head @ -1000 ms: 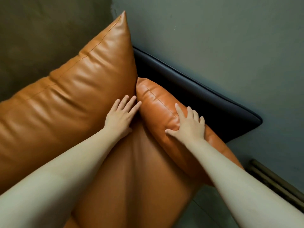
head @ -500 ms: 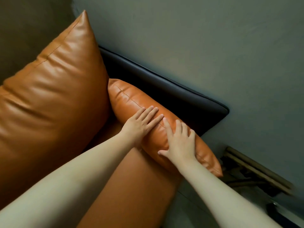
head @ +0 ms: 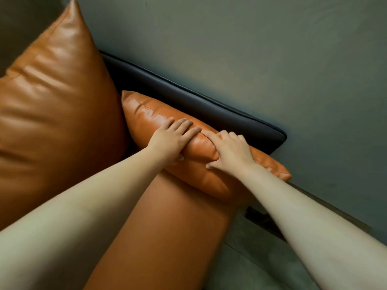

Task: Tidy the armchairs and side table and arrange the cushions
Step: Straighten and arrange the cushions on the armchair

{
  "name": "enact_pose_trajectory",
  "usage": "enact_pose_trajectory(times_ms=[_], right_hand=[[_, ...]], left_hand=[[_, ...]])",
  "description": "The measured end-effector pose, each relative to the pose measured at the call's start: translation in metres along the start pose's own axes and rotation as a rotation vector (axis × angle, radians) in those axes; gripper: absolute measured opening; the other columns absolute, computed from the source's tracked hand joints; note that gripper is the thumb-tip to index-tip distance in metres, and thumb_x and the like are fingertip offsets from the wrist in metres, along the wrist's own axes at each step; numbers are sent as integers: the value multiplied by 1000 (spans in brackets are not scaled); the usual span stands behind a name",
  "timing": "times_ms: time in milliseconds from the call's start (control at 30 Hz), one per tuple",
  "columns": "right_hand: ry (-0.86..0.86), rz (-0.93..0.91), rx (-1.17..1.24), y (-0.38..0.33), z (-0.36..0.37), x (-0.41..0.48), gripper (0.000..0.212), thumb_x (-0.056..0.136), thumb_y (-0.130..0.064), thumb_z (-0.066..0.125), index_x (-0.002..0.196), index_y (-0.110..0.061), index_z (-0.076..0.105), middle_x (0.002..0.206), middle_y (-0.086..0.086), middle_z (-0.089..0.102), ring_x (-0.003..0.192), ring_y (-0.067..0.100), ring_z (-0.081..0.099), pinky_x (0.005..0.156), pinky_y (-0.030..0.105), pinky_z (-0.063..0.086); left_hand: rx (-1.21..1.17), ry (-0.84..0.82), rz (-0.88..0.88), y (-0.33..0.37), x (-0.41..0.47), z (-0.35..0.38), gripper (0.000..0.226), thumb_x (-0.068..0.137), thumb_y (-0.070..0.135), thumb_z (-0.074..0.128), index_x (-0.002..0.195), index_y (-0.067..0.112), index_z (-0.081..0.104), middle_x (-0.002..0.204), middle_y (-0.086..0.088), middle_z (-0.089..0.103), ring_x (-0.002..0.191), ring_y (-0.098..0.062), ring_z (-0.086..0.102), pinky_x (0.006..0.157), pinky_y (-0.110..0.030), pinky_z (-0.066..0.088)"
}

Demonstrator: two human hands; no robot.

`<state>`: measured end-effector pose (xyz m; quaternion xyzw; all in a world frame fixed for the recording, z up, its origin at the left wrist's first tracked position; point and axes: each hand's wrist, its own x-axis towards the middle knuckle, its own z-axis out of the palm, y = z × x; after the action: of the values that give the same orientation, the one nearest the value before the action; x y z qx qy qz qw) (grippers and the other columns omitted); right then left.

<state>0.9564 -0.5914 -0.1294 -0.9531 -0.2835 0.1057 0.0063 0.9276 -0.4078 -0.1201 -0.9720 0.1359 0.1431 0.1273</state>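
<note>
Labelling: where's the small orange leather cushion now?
Head view, centre: small orange leather cushion lies along the dark armrest, beside the large orange back cushion.

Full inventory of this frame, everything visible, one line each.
back cushion: 1, orange leather, left, standing on the seat
side cushion: 1, orange leather, smaller, lying along the armrest
seat cushion: 1, orange leather, centre bottom, under both forearms
armrest: 1, dark navy or black, behind the side cushion, against the wall
wall: 1, grey-green, top and right
floor: 1, grey, bottom right
left hand: 1, bare, fingers laid across the side cushion's top
right hand: 1, bare, fingers curled over the side cushion, thumb on its near face
</note>
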Motion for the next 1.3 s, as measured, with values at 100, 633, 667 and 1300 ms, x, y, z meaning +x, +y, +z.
enact_pose_trajectory(times_ms=[100,633,667,1300], right_hand=[[-33,24,67,5,5,7,98,71,-58,73,150,-39,16,140,6,47,125,29,45,102,39,34],[-35,100,87,-4,11,-9,107,70,-61,73,151,-38,6,156,7,24,143,28,23,115,41,21],[-34,113,83,-7,9,-13,108,71,-62,72,151,-37,4,157,8,20,145,28,19,117,41,17],[76,50,40,-143,-3,-106,104,80,-60,64,152,-31,-5,161,13,-8,148,28,-12,120,42,-2]], left_hand=[[-87,-67,11,-4,12,2,99,84,37,68,152,27,-2,162,-5,0,149,-23,0,119,-41,1],[-59,39,-90,8,-15,10,104,86,45,64,150,27,-16,161,-4,-10,149,-25,-7,119,-40,7],[-78,60,-106,7,-22,12,104,86,45,64,150,27,-15,161,-4,-10,149,-24,-7,119,-39,8],[-94,47,-251,-20,-185,36,102,87,52,59,150,27,-17,160,-3,-15,148,-23,-10,119,-37,5]])
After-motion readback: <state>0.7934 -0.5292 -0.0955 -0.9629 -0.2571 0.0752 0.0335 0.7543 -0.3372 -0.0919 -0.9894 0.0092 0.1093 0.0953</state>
